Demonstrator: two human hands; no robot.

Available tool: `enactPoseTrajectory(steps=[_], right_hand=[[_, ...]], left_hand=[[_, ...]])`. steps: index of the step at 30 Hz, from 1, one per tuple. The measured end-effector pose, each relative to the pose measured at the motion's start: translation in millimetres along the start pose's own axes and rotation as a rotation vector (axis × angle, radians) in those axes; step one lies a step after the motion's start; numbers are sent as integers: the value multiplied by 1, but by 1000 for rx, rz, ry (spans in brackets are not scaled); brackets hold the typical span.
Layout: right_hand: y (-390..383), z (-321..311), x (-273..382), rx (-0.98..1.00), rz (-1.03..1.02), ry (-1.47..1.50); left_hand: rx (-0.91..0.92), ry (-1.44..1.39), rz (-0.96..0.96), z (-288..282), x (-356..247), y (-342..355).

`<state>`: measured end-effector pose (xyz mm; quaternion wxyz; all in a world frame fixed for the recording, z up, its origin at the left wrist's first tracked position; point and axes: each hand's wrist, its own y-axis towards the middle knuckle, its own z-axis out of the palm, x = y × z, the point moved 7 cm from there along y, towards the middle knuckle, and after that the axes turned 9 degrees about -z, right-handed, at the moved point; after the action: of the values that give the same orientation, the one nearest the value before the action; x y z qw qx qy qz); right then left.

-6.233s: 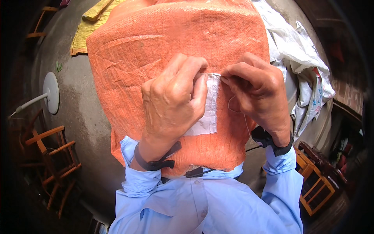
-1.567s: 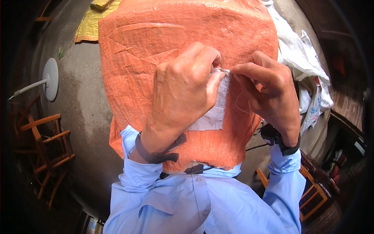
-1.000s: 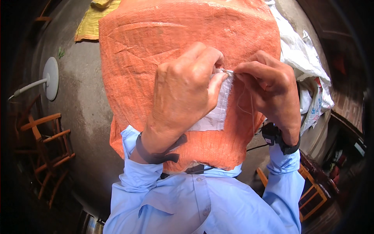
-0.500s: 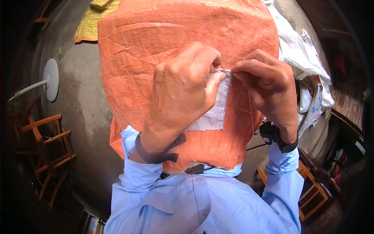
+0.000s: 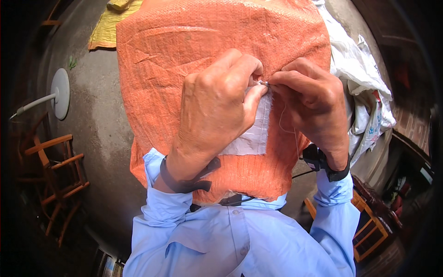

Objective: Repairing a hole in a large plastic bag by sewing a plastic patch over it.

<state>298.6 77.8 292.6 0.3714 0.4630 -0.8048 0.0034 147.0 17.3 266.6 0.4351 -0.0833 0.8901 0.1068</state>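
An orange woven sack (image 5: 157, 74) is spread over my lap, with a white woven patch (image 5: 251, 141) lying on it. My left hand (image 5: 214, 101) is closed in a pinch on the patch's upper edge, with thumb and forefinger bunching the cloth. Right beside it, my right hand (image 5: 318, 99) pinches a small thin needle (image 5: 266, 84), mostly hidden by the fingertips, against the same edge. A thin pale thread (image 5: 282, 121) loops down below the right fingers over the sack.
White plastic sacks (image 5: 357, 64) lie to the right, and a yellow woven sack (image 5: 108, 30) at the far left. A white fan-like disc on a stem (image 5: 60, 93) stands left, above a wooden chair (image 5: 57, 159). Another wooden chair (image 5: 370, 233) is at lower right.
My right hand has shifted slightly left, its fingertips now closer to my left thumb. The hanging thread has swung a little. My left hand has stayed in place, still pinching the patch.
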Motion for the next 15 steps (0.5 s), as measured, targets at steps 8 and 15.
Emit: enactPoseTrajectory(steps=[8,15], right_hand=[[-4,-3,-6,2,48,78],[-4,-3,-6,-8,67,130]], left_hand=[[91,-160,-24,-5,5,2],[75,-179,-37,-7,7,1]])
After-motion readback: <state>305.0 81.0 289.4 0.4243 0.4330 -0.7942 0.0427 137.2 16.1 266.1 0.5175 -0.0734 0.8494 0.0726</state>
